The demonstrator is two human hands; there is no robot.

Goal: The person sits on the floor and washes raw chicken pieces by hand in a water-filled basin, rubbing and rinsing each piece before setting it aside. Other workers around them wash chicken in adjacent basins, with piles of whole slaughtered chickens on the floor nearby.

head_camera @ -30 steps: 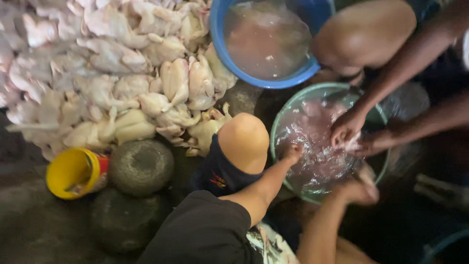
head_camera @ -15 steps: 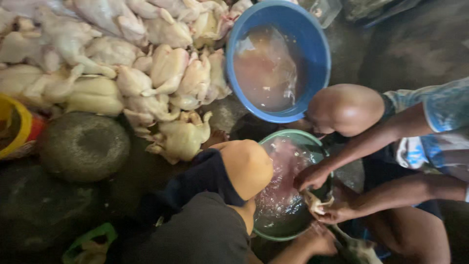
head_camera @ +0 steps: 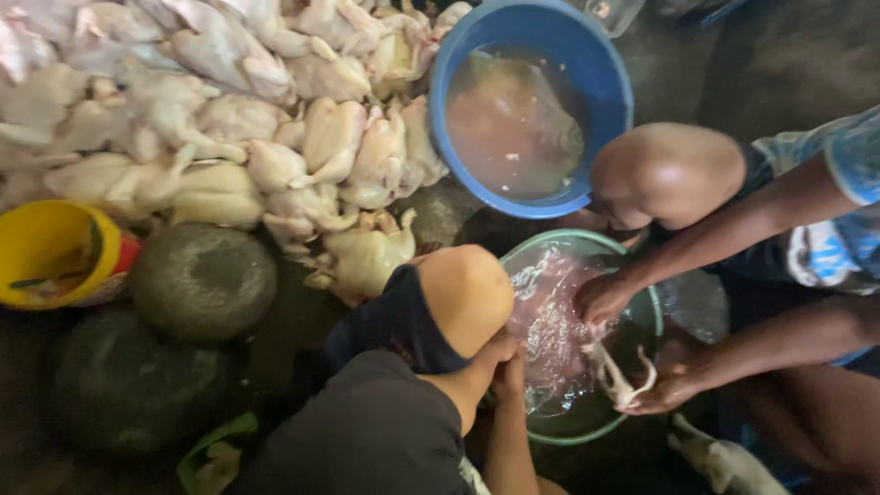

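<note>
I see my two hands pressed together at the near rim of the green basin [head_camera: 653, 316], just below my bent knee [head_camera: 466, 295]. The right hand [head_camera: 510, 374] shows only its back and knuckles; the left hand [head_camera: 495, 353] is mostly covered by the knee and forearm. I cannot tell how far either grip is closed, nor whether anything sits in it; the fingers are out of sight.

The basin holds pinkish water and pale meat, blurred by ripples. On its far side a second person's hands work: one hand [head_camera: 600, 298] dips in at the rim, the other hand [head_camera: 674, 385] holds a pale strip of chicken [head_camera: 612, 374] above the water. That person's body is cut off at the right edge.

Just beyond the green basin stands a blue tub [head_camera: 605, 82] of cloudy reddish liquid. Left of it lies a heap of plucked chickens [head_camera: 266, 137], cut off at the top and left edges. Nearer me are two dark round stones [head_camera: 203, 282] and a yellow bucket [head_camera: 41, 240], its contents unclear.
</note>
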